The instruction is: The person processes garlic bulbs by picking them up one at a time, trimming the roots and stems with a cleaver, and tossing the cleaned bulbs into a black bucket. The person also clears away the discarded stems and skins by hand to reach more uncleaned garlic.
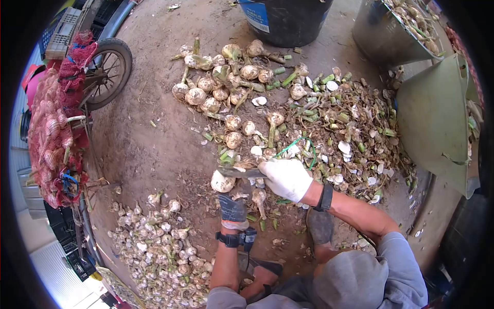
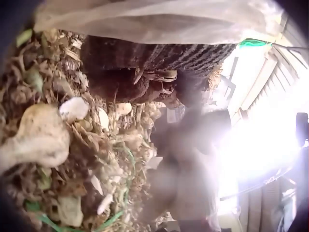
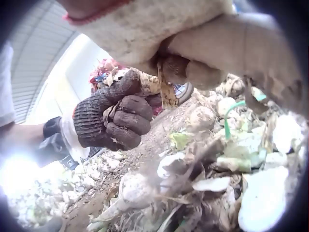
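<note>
In the head view the left hand (image 1: 233, 210), in a dark knit glove, grips a garlic bulb (image 1: 223, 182) from below. The right hand (image 1: 287, 179), white-gloved, holds a knife (image 1: 244, 173) whose blade lies across the bulb's top. The right wrist view has the left hand (image 3: 116, 116) with curled fingers, beside the knife's stained blade (image 3: 168, 92) under the right hand (image 3: 140, 34). At the top of the left wrist view, dried skin shows between the left hand's (image 2: 159, 58) fingers; the bulb is mostly hidden there.
Untrimmed garlic bulbs (image 1: 208, 95) lie ahead, with cut stalks and peelings (image 1: 355, 134) to their right. A heap of trimmed garlic (image 1: 164, 247) is at lower left. Beyond stand a black bucket (image 1: 288, 23), a green container (image 1: 432, 116) and a wheel (image 1: 109, 72) beside red net sacks (image 1: 49, 134).
</note>
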The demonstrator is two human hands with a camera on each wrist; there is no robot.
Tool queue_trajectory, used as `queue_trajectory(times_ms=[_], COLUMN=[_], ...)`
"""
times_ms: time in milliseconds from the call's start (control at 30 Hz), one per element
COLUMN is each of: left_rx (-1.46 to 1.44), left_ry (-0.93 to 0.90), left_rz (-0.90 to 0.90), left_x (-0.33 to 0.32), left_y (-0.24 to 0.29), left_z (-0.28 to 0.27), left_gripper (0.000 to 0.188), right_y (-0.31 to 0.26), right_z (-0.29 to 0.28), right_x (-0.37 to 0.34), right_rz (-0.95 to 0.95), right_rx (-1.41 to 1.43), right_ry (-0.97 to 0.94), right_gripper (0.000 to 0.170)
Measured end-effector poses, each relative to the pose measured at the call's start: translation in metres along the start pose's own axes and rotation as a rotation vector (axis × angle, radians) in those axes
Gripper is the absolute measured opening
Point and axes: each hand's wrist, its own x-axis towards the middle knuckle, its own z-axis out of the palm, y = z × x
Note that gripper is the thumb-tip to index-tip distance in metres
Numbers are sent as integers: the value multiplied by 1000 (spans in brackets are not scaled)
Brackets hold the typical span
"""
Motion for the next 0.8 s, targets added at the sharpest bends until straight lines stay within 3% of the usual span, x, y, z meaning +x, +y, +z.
queue_trajectory(times_ms=[33, 67, 133, 167, 200, 267, 300, 333, 367, 400, 467, 500, 533, 600, 667, 700, 733, 800], left_rx=[216, 215, -710, -600, -676, -885, -895, -316, 264, 263, 851, 747, 1057, 887, 417, -215, -216, -229], left_ry=[-47, -49, -342, -347, -209, -630, -620, -314, -11, -25, -305, -41, -130, -230, -348, -258, -256, -215], left_rz=[58, 57, -149, -62, -183, -101, -102, 42, 185, 183, 876, 447, 539, 362, 203, -200, -202, -310], left_x=[3, 1, -10, -16, -29, -13, -22, -32, -33, -24, -1, -11, -16, -18, -26, -28, -36, -47], left_y=[-7, -15, 27, 49, 50, 46, 45, 46, 50, 47, 37, 57, 75, 73, 77, 57, 46, 37], left_z=[-5, -7, 30, 49, 47, 44, 44, 46, 49, 42, 24, 42, 41, 34, 33, 26, 20, 15], left_gripper=[23, 23, 26, 40, 33, 33, 33, 31, 30, 30, 34, 37, 40, 38, 42, 41, 41, 42], right_y=[-1, 0, 6, 23, 30, 39, 30, 23, 13, 2, 3, 4, 5, 6, 5, 2, 1, -2], right_z=[0, 0, -1, 8, -3, -3, 0, 3, -7, -16, -10, -7, -3, 5, 9, 5, 6, 9], right_x=[-2, -4, -9, -14, -11, -26, -37, -41, -35, -32, -31, -31, -33, -39, -43, -44, -45, -46], right_rz=[-34, -32, -72, -65, 162, 251, 227, 208, 277, 344, 436, 458, 482, 447, 249, 232, 232, 42], right_rx=[-10, -12, 33, -18, -46, -45, 96, 127, 206, 290, 361, 404, 452, 410, 311, 266, 268, 137], right_ry=[1, 0, 28, 2, -213, -167, 0, 63, 8, -53, -77, -60, -41, -29, 100, 17, 13, 94], right_gripper=[4, 4, 5, 7, 9, 11, 13, 16, 17, 18, 20, 21, 22, 19, 15, 11, 11, 10])
